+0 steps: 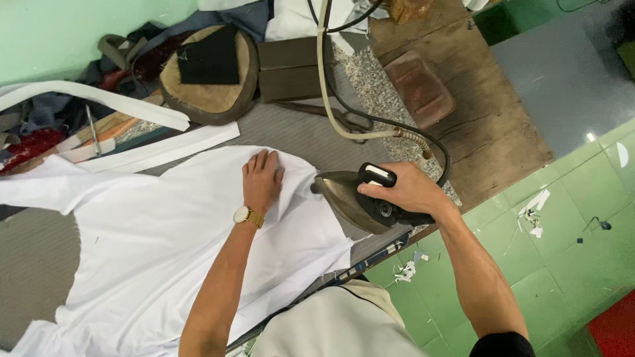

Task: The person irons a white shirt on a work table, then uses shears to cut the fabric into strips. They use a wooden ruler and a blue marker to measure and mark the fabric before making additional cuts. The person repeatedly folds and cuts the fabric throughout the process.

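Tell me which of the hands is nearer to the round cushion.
Left. The left hand lies flat on the white cloth below the cushion; the right hand grips the iron, farther away.

The cloth [165,244] is lying on the table [40,264]. The left hand [261,180] is resting flat on the cloth, and the iron [354,198] is sitting just to its right under the right hand [405,190]. Behind them, a round pad [211,76] is lying beside two blocks [291,66].

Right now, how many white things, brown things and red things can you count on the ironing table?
White: 3, the cloth under the left hand and two strips.
Brown: 3, the round pad and two blocks.
Red: 1, the tray.
Total: 7
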